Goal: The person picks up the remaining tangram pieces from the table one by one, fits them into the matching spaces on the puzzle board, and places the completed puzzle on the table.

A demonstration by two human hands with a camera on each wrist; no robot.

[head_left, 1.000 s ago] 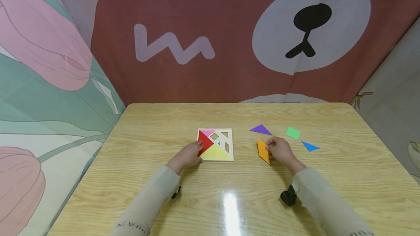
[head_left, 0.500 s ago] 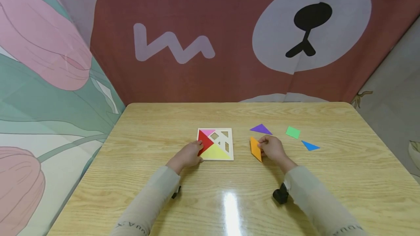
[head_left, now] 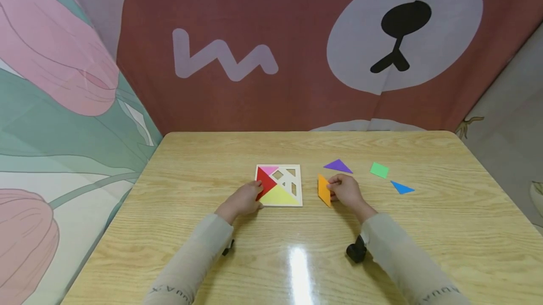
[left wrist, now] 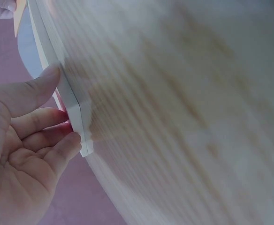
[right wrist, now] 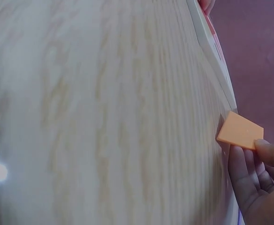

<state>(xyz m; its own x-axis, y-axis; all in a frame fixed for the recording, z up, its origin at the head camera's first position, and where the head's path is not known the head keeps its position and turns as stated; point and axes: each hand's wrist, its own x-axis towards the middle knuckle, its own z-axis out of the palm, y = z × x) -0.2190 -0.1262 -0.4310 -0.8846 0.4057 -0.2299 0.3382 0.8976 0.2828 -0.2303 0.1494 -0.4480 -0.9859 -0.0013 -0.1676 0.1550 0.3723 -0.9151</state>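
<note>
Steadiness counts most with this hold, I judge from my feed: the orange piece stands nearly on edge at nine o'clock of the right hand, so I would want a light pinch, the broad face left free, and the piece tipped toward flat before it comes near the rim of the board, where a corner could catch. The board lies flat on the table, at nine o'clock from the orange piece and apart from it; a firm left hold should spare it from sliding. I see the left hand with thumb and fingers closed on the board's corner toward eight o'clock, a fingertip on the red piece. The right hand has thumb and fingers nearly together, only the orange piece between them, gripping the side that faces three o'clock; whether that piece's lower corner touches the table I cannot tell. The right forearm reaches in from between four and five o'clock, the left forearm from between seven and eight. Around the right hand I find the purple triangle at eleven, the green square at two and the blue triangle at three
</note>
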